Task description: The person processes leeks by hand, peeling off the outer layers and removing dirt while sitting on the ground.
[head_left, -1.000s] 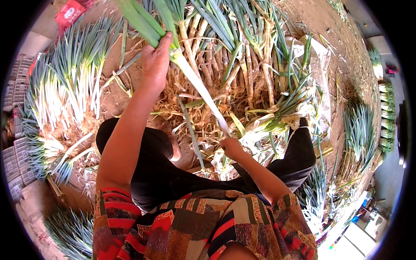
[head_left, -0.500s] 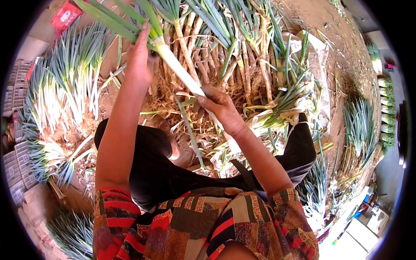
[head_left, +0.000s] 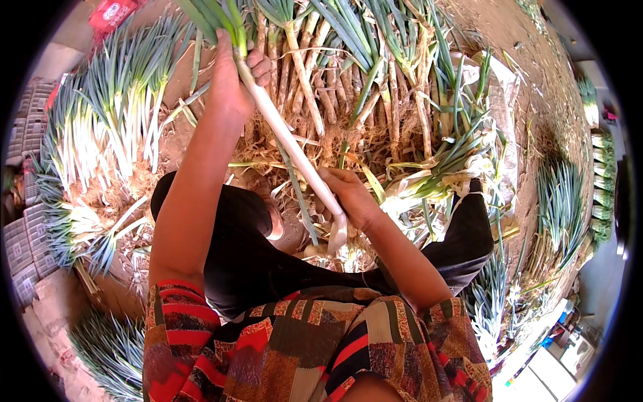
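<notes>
A long green onion (head_left: 287, 139) with a smooth white stalk slants across in front of me, its green leaves up at the far left. My left hand (head_left: 233, 90) is closed around it where the leaves meet the white. Lower down, my right hand (head_left: 351, 198) grips the stalk near the root end, fingers curled behind it. At that lower end a pale flap of outer skin (head_left: 337, 236) hangs down; the roots cannot be made out.
Unpeeled brown-stalked green onions (head_left: 328, 94) lie in a heap ahead. Cleaned white ones (head_left: 100, 144) stand massed at the left. Peeled skins (head_left: 415, 194) litter the floor between my knees. Another bundle (head_left: 559, 201) lies at the right, and a red box (head_left: 110, 15) sits far left.
My right hand has slid down the stalk toward the root end. The stalk has tilted steeper, and its lower end now shows loose skin hanging.
</notes>
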Motion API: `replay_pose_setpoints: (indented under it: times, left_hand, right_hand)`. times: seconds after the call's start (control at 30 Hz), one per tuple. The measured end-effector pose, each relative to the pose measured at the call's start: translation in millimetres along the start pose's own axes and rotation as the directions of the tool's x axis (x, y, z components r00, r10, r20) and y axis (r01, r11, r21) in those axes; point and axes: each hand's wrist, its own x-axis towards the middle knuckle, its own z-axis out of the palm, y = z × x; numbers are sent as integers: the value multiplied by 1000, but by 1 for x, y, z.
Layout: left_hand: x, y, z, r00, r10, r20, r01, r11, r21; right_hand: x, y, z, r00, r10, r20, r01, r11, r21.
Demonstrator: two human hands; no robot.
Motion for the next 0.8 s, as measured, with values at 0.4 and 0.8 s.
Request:
replay_pose_setpoints:
  times: [0.4, 0.8]
  left_hand:
    - [0, 36, 0, 928, 244, -281, -253, 967, 5]
    - [-16, 5, 18, 919, 211, -333, -200, 977, 66]
  right_hand:
    - [-16, 41, -118, 885, -145, -443, 214, 971, 110]
    - [1, 73, -220, 511, -375, -773, 17, 904, -427]
